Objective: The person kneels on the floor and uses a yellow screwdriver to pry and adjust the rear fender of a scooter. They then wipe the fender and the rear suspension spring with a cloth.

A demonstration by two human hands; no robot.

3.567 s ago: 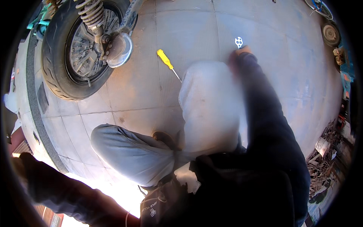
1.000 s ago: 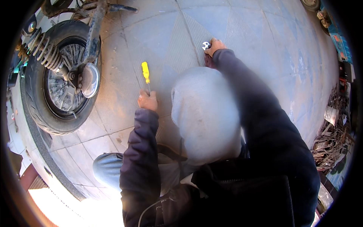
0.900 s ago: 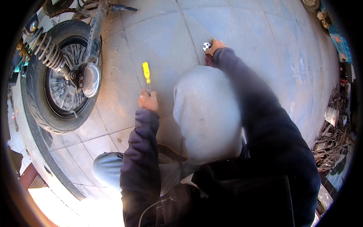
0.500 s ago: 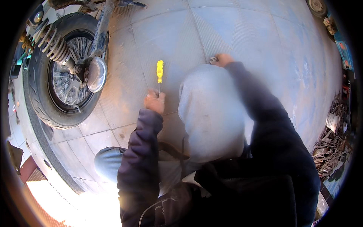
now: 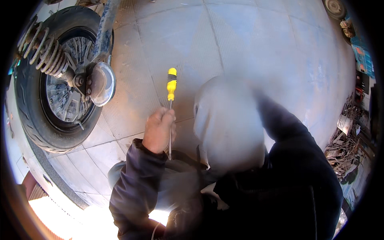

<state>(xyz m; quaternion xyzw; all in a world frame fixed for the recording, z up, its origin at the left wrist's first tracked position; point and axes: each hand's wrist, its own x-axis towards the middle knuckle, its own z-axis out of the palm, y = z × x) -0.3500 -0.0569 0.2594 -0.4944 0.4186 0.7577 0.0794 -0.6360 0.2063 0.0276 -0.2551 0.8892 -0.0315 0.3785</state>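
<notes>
My left hand (image 5: pixel 158 130) is closed around the thin metal shaft of a screwdriver (image 5: pixel 172 83). Its yellow and black handle points away from me, and the bare tip reaches back toward my lap. My right hand does not show; its dark sleeve (image 5: pixel 280 120) runs behind my raised, grey-clad knee (image 5: pixel 230 120), so whatever the fingers touch is hidden. Left of my left hand stands a motorbike wheel (image 5: pixel 25 96) with a black tyre. A coil-spring shock absorber (image 5: pixel 48 58) and a round metal cover (image 5: pixel 105 84) sit beside its hub.
Under me is a grey tiled floor (image 5: pixel 172 36). Along the right edge lie a heap of brown scrap strips (image 5: pixel 340 154), a blue box (image 5: pixel 362 58) and a small wheel (image 5: pixel 335 8). A raised ledge (image 5: pixel 60 182) borders the floor at the left.
My left hand has drawn nearer to me, with more of the screwdriver's shaft showing. The right hand, earlier beyond the knee with a small grey piece, has gone out of sight.
</notes>
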